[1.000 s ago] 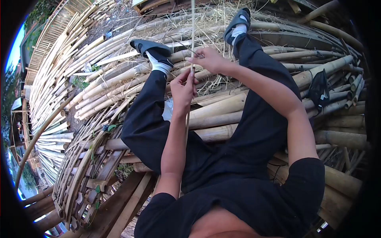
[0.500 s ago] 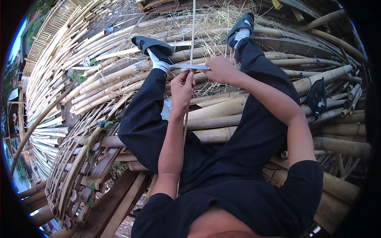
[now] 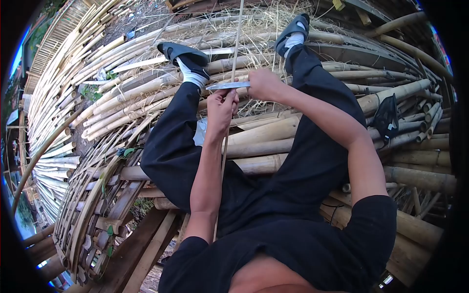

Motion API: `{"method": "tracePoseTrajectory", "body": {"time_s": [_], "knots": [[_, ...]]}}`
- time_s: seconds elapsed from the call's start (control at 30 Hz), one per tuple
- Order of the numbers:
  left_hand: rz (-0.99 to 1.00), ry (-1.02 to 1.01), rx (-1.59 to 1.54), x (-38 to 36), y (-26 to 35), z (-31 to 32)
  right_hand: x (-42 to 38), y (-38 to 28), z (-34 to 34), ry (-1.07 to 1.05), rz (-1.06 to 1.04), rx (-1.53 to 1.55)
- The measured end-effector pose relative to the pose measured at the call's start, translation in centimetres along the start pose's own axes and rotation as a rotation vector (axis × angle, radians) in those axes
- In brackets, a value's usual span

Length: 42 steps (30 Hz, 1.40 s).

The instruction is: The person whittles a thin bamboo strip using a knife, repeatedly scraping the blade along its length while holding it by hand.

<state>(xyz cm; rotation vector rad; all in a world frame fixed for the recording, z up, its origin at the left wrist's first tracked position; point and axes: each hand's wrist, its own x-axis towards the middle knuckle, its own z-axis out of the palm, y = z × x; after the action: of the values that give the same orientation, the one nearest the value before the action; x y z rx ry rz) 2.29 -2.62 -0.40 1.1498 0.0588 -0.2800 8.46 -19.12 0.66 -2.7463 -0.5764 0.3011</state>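
Observation:
A long thin bamboo strip (image 3: 237, 41) runs from the top of the view down between my legs and beside my left forearm. Fingers closed, my left hand (image 3: 222, 108) grips the strip just below the blade. My right hand (image 3: 264, 85) is wrapped round the handle of a knife (image 3: 228, 85), and the fist hides that handle. The blade points left and lies across the strip, touching or nearly touching my left fingertips.
Bamboo poles (image 3: 264, 138) lie under and between my legs, with more stacked at the left. Straw shavings (image 3: 264, 29) cover poles near my sandals (image 3: 183, 52). A black bag (image 3: 387, 118) rests on poles at the right. Split bamboo slats (image 3: 93, 210) stand lower left.
The knife and my right hand have moved slightly left, and the blade sits a little lower against my left fingers. The whole view has shifted slightly.

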Motion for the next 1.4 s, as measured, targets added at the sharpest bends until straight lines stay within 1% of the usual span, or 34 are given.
{"method": "tracePoseTrajectory", "body": {"time_s": [0.07, 0.17, 0.3, 0.33, 0.43, 0.5, 0.57, 0.6, 0.63, 0.67, 0.7, 0.73, 0.77, 0.8, 0.83, 0.87, 0.9, 0.93, 0.97, 1.0, 1.03, 1.07, 1.1, 1.17, 1.2, 1.27, 1.37, 1.4], "knots": [[-0.014, -0.003, -0.072, 0.1, -0.2, 0.0, 0.7, 0.6, 0.7, 0.035, 0.031, 0.005], [-0.013, 0.039, -0.068, 0.0, -0.2, 0.3, 1.0, 0.5, -0.1, -0.013, 0.008, -0.023], [0.016, 0.06, -0.003, 0.5, -0.3, 0.1, 2.2, 1.5, 0.6, 0.057, 0.029, -0.054], [0.007, 0.064, -0.008, 0.8, -0.6, -0.1, 2.2, 1.6, 0.3, 0.051, -0.015, -0.081], [0.016, 0.073, -0.019, 1.4, -0.7, 0.0, 2.6, 2.3, -0.2, 0.087, -0.009, -0.128], [-0.014, 0.083, -0.016, 1.8, -1.0, -0.1, 3.0, 2.8, 0.4, 0.076, 0.035, -0.113], [0.04, 0.067, -0.06, 2.4, -0.6, 0.2, 4.1, 3.7, 0.0, 0.118, 0.117, -0.14], [0.013, 0.012, -0.053, 1.3, 0.2, 0.3, 5.4, 7.1, -0.5, 0.12, 0.215, -0.125], [0.016, 0.012, -0.047, -0.1, -0.2, 0.1, 7.9, 15.4, 0.3, 0.18, -0.067, -0.532], [-0.041, 0.027, 0.01, -1.6, -0.6, -0.8, 5.5, 15.0, -4.7, 0.209, 0.244, -0.249], [-0.093, 0.047, 0.067, -2.4, -0.7, -1.8, 5.3, 15.5, -6.8, 0.45, 0.527, -0.038], [-0.078, 0.079, -0.007, -2.3, -0.6, -2.8, 5.2, 16.1, -7.9, 0.536, 0.49, -0.07], [-0.075, 0.092, -0.004, -2.0, -0.1, -2.9, 5.2, 16.2, -8.3, 0.61, 0.459, -0.105], [-0.019, 0.075, -0.024, -1.3, 0.8, -2.5, 4.8, 15.0, -8.8, 0.604, 0.45, -0.102], [0.038, 0.05, -0.046, -0.6, 1.5, -1.9, 3.8, 13.2, -9.5, 0.405, 0.434, 0.06], [0.017, 0.04, -0.039, -0.3, 2.3, -1.5, 3.0, 11.6, -9.6, 0.206, 0.421, 0.222], [0.011, 0.037, -0.04, -0.2, 2.1, -1.3, 2.7, 10.3, -8.7, 0.226, 0.365, 0.286], [-0.003, 0.054, -0.038, -0.1, 1.8, -1.1, 1.5, 7.5, -8.4, 0.214, 0.291, 0.453], [-0.008, 0.073, -0.036, 0.0, 1.6, -1.1, 1.4, 6.7, -7.3, 0.227, 0.135, 0.392], [-0.01, 0.07, -0.051, -0.2, 1.3, -1.3, 0.1, 3.9, -7.9, 0.129, 0.096, 0.49], [-0.003, 0.078, -0.053, -0.2, 1.2, -1.6, 0.1, 3.3, -6.1, 0.232, -0.024, 0.445], [-0.011, 0.085, -0.059, -0.3, 1.0, -1.8, -1.0, 1.5, -5.8, 0.228, -0.087, 0.424], [-0.02, 0.09, -0.065, -0.5, 1.0, -2.0, -1.4, 0.8, -5.2, 0.224, -0.095, 0.425], [-0.015, 0.104, -0.053, -0.5, 1.1, -2.0, -1.6, 0.2, -3.5, 0.044, -0.163, 0.297], [-0.014, 0.11, -0.044, -0.4, 1.1, -1.7, -1.8, -0.1, -3.3, 0.046, -0.166, 0.292], [-0.011, 0.111, -0.041, -0.1, 1.1, -1.2, -2.2, -0.5, -2.9, 0.039, -0.254, 0.215], [-0.052, 0.053, -0.08, 0.0, 1.0, -1.0, -2.0, -0.4, -1.5, 0.03, -0.267, 0.169], [-0.056, 0.071, -0.041, 0.0, 1.2, -0.9, -2.0, -0.5, -1.4, 0.026, -0.266, 0.167]]}}
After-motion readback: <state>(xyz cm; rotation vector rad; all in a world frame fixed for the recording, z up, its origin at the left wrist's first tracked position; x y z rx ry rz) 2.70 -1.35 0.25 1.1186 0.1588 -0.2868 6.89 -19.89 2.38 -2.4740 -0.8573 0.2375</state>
